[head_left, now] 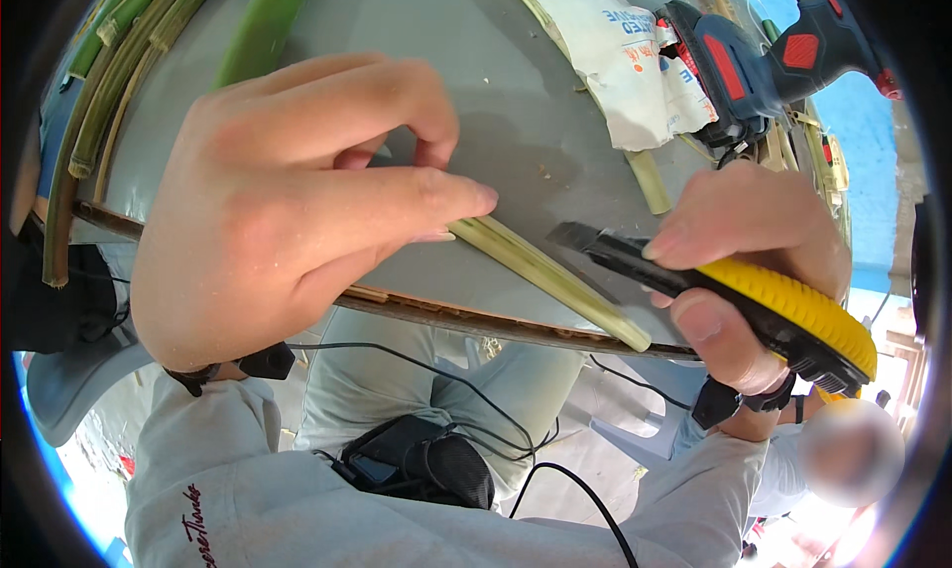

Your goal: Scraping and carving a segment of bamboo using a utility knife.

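My left hand (268,186) pinches one end of a pale green plant stalk (560,285) between thumb and fingers. The stalk slants across the grey tabletop, its cut end lying by the near edge. My right hand (759,226) is closed around a yellow and black utility knife (793,310). Its dark blade points left, just above the stalk and seemingly apart from it. Behind my left hand lies a broad green stalk (263,27), partly covered by the hand.
Several green stalks (119,72) are piled at the far left, some overhanging the table edge. A cordless drill (764,62) rests at the far right beside a crumpled white bag (610,67). Another stalk piece (649,181) sticks out under the bag. Black cables (446,370) hang over my lap.
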{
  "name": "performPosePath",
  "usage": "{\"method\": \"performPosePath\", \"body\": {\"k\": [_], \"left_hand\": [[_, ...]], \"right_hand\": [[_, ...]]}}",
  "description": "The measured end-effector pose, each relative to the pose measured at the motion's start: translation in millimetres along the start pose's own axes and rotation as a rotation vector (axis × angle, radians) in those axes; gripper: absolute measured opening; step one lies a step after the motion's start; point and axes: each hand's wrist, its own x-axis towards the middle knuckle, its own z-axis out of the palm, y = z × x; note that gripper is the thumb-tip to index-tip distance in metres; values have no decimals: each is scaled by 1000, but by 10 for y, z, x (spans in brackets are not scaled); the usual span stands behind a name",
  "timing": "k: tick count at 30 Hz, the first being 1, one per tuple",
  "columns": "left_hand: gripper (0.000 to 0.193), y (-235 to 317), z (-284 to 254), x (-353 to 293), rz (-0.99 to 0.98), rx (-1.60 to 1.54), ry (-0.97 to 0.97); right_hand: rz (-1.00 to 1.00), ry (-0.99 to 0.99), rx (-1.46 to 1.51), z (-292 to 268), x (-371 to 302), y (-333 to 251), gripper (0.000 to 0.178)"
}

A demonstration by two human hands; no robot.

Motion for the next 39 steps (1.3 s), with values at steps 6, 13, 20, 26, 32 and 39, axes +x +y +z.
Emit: {"method": "performPosePath", "body": {"k": [6, 13, 20, 26, 32, 39], "left_hand": [[31, 17, -20, -7, -11, 10, -14], [31, 18, -24, 0, -6, 1, -10], [30, 37, -38, -1, -19, 2, -18], [31, 25, -33, 9, -10, -4, -24], [29, 30, -29, 8, -29, 23, -45], [24, 41, 10, 21, -42, -22, -20]], "right_hand": [[-88, -255, -182, -135, 17, 70, 27], [-136, -298, -264, -118, 26, 55, 25], [-143, -132, -170, -69, -95, 126, 25], [-207, -94, -207, -36, -59, 122, 24], [-143, -132, -181, -30, -62, 72, 23], [-45, -162, -239, -55, -43, -3, 23]]}}
